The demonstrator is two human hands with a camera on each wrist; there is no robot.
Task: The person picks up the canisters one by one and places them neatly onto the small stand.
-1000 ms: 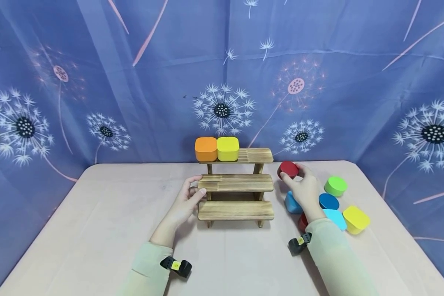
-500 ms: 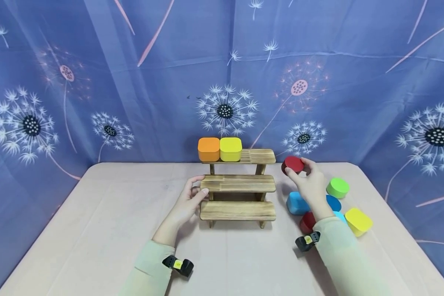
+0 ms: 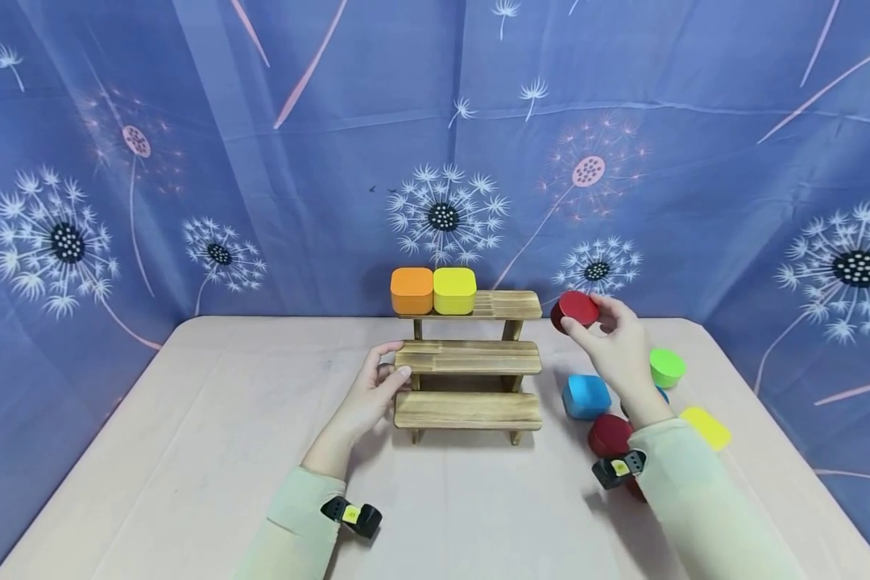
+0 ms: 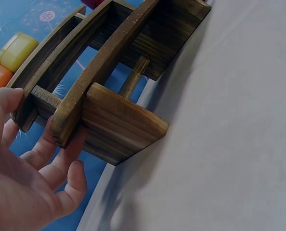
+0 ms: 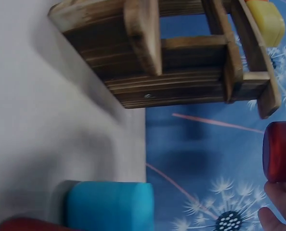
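A three-tier wooden display stand [image 3: 471,357] stands mid-table. My left hand [image 3: 366,399] grips the left end of its middle tier, thumb in front; the left wrist view shows several fingers [image 4: 54,166] around the tier ends. To the right of the top tier, my right hand [image 3: 619,346] holds a dark red round block [image 3: 576,308] off the table between thumb and fingers. In the right wrist view only part of this red block [image 5: 282,151] shows at the edge. An orange block [image 3: 412,292] and a yellow block [image 3: 454,292] sit side by side on the top tier's left.
Under and around the right forearm lie a blue block [image 3: 587,397], a dark red block [image 3: 611,437], a green round block [image 3: 667,368] and a yellow block [image 3: 706,427]. Others are partly hidden by the arm. A blue dandelion-print curtain [image 3: 319,201] hangs behind the table.
My right hand has lifted the red round block up and slightly right, away from the table. The left hand keeps its hold on the stand. The head view has shifted slightly.
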